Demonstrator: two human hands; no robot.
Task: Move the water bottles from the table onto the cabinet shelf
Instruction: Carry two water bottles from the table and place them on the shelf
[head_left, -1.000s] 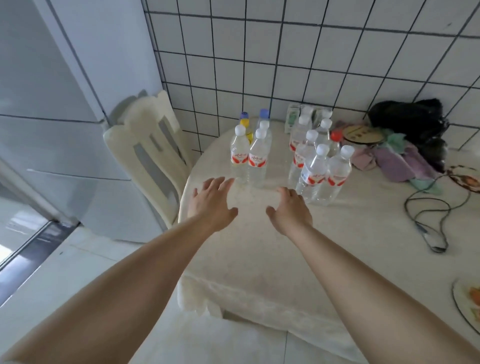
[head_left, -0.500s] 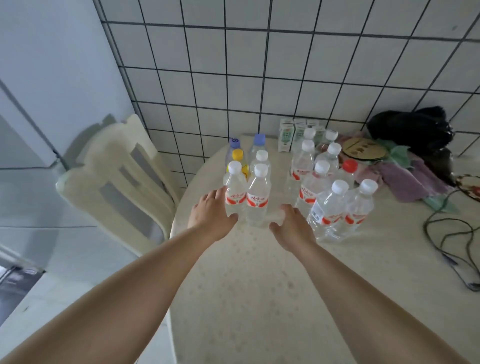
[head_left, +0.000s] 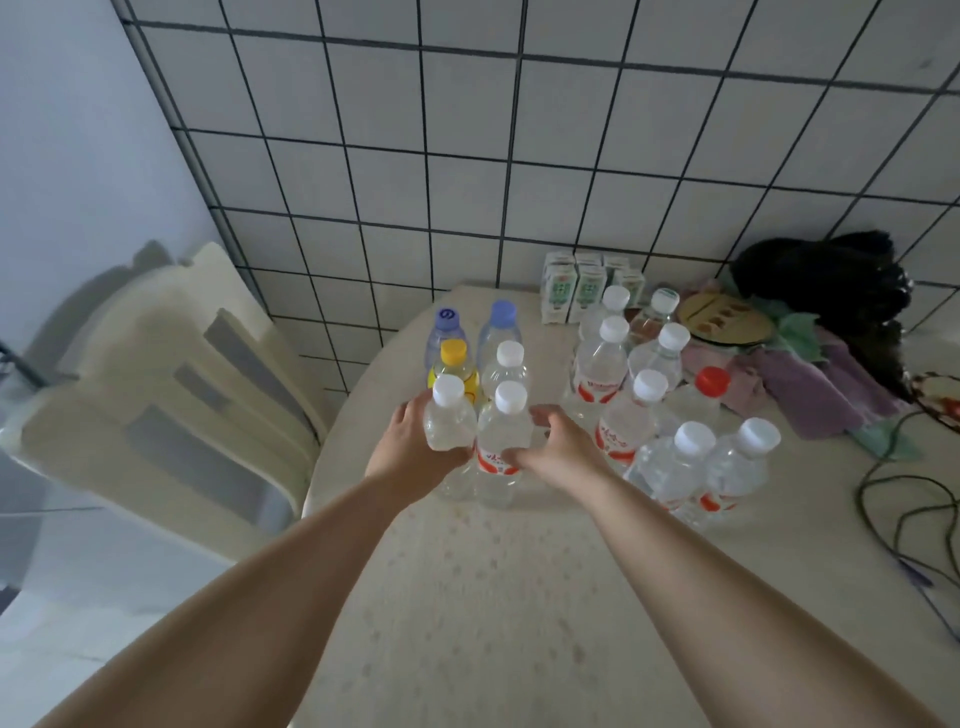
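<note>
1. The left hand (head_left: 410, 452) curled round the front-left bottle (head_left: 448, 431), thumb across its front.
2. The right hand (head_left: 558, 449) gripped the bottle beside it (head_left: 503, 441), fingers wrapped round its right side at the red label.
3. Both bottles stood upright and touching, near the table's (head_left: 493, 597) left edge.
4. Behind them stood a yellow-capped bottle (head_left: 453, 364), another white-capped one and two blue-capped bottles (head_left: 498, 325), towards the far edge.
5. A second cluster of bottles (head_left: 670, 410) stood just right of the right hand, one with a red cap (head_left: 711, 380).
6. Cartons (head_left: 574, 291) lined the far edge by the tiled wall; cloths (head_left: 810, 379) and a cable (head_left: 904, 499) lay at the right.
</note>
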